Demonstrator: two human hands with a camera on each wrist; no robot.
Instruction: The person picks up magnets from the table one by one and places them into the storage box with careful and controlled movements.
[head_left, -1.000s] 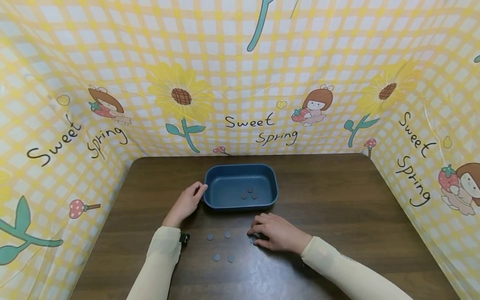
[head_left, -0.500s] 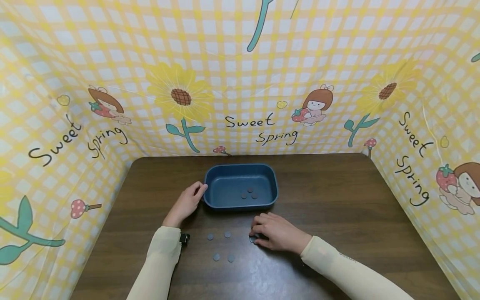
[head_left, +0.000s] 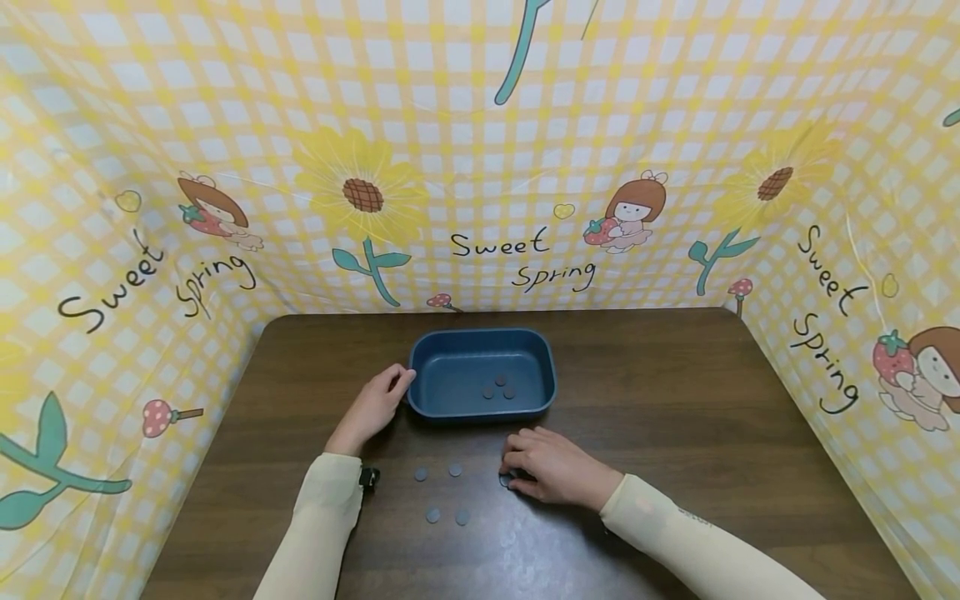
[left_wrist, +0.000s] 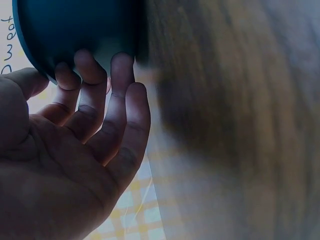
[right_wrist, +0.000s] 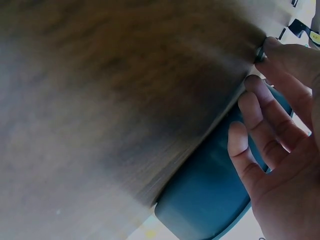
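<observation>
A dark blue rectangular tray (head_left: 482,418) stands on the wooden table, with three small coins (head_left: 488,392) lying on its floor. My left hand (head_left: 373,406) grips the tray's left end; in the left wrist view the thumb (left_wrist: 35,82) is at the rim and the curled fingers (left_wrist: 90,70) lie against the outer wall. In front of the tray, my right hand (head_left: 551,467) pinches a coin (right_wrist: 259,54) between thumb and index finger, low at the table top. Its other fingers are loosely bent beside them. Several grey coins (head_left: 454,470) lie flat left of the right hand.
The brown wooden table (head_left: 675,392) ends at the back and sides against a yellow checked cloth (head_left: 480,150) with printed flowers and figures. A black band (head_left: 369,478) shows at the left wrist.
My right index finger has drawn in slightly toward the thumb at the coin since a second ago. The left hand, tray and other coins stay where they were.
</observation>
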